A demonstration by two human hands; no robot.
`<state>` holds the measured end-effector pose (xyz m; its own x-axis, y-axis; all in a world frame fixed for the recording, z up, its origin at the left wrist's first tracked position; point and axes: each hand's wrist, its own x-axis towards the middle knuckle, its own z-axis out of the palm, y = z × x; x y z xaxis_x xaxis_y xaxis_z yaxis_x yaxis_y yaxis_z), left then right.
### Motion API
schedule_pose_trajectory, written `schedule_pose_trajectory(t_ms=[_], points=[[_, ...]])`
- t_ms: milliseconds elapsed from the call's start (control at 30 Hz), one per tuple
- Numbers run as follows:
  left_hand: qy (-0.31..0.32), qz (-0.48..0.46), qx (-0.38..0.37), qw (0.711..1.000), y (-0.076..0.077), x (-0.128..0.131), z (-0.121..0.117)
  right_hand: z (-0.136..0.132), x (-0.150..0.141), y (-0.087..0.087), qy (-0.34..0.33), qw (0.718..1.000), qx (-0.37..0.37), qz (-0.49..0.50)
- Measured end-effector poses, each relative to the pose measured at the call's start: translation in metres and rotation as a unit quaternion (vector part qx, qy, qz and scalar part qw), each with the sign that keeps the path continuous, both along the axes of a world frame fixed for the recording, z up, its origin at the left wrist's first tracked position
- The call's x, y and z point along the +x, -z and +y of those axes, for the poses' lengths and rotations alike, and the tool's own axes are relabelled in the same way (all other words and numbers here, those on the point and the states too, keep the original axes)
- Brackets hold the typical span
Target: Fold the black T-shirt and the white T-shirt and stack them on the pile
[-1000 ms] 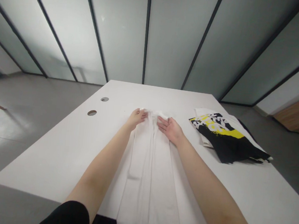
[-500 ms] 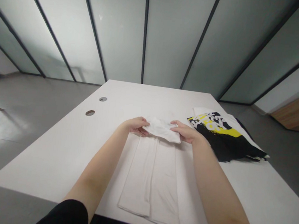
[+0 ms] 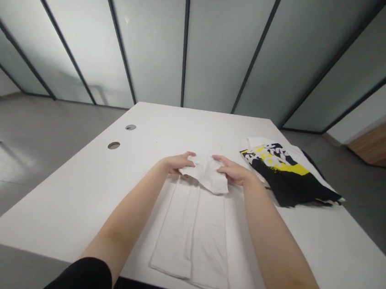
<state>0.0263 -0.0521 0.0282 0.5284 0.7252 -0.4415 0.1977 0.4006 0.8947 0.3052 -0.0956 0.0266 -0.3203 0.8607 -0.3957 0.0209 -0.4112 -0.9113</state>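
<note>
A white garment (image 3: 210, 238), folded lengthwise into a long narrow strip with a seam down its middle, lies flat on the white table (image 3: 51, 208). Its far end is lifted and turned back toward me as a crumpled flap. My left hand (image 3: 179, 162) grips the left side of this flap, thumb on top and other fingers mostly hidden below. On the right side, my right hand (image 3: 233, 171) pinches the flap the same way. Whether the garment is a shirt or trousers cannot be made out.
A pile of clothes (image 3: 289, 175), with a black, yellow and white printed piece on top, lies at the table's right edge. Two round cable holes (image 3: 114, 145) sit at the left. Behind the table stands a frosted glass wall (image 3: 216, 50); a wooden cabinet (image 3: 382, 143) is far right.
Both hands have drawn slightly closer together. The flap between them has come a little toward me, and its front edge hangs lower over the strip.
</note>
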Motion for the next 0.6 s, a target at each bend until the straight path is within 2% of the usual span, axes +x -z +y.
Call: schedule_pose_trajectory(t_ms=[67, 133, 200, 267, 367, 500, 600], points=[[0.079, -0.039, -0.027, 0.996, -0.004, -0.012, -0.002, -0.006, 0.001, -0.003, -0.041, 0.998, -0.011, 0.041], [0.138, -0.028, -0.045, 0.989, -0.007, -0.023, -0.002, -0.010, 0.004, -0.005, -0.068, 0.996, -0.034, 0.047], [0.144, 0.019, -0.044, 0.988, -0.007, -0.026, -0.001, -0.008, 0.007, -0.004, -0.052, 0.997, -0.048, 0.018], [0.088, 0.056, -0.010, 0.994, -0.004, -0.022, 0.003, -0.003, 0.008, -0.001, -0.006, 0.999, -0.035, -0.010], [-0.031, 0.077, 0.092, 0.992, 0.006, -0.006, 0.008, 0.007, 0.004, 0.006, 0.068, 0.997, 0.025, -0.029], [-0.153, 0.082, 0.197, 0.965, 0.019, 0.010, 0.015, 0.017, -0.013, 0.015, 0.197, 0.968, 0.154, 0.013], [-0.256, 0.051, 0.207, 0.943, 0.020, 0.014, 0.018, 0.022, -0.023, 0.019, 0.257, 0.947, 0.181, 0.062]])
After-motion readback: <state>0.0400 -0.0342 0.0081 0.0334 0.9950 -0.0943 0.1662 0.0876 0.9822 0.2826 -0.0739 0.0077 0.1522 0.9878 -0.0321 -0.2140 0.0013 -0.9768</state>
